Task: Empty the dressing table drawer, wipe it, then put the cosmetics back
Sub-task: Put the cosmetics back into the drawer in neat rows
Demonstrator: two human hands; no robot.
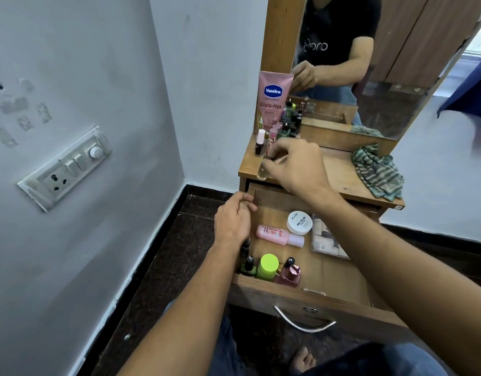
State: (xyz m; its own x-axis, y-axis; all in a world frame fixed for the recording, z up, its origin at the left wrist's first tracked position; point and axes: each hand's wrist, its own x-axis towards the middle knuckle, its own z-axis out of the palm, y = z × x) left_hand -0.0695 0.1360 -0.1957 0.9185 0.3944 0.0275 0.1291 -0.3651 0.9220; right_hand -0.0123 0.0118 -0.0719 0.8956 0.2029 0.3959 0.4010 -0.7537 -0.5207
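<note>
Tabletop [339, 172], left edge: clear bottle [262, 172] pinched by right hand [296, 164]; judged light, slippery glass, best held round body; drawer [342, 308] side gripped by left hand [234, 218].

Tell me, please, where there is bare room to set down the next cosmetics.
The tabletop is bare between the right hand, which holds a small clear bottle, and the striped cloth. The drawer is bare at its front right, in front of the clear box. Crowded: around the Vaseline tube.

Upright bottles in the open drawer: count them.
4, along the front wall: green black-capped polish bottle, lime-capped bottle, small black-capped bottle, pink perfume bottle. The left hand may hide a fifth.
</note>
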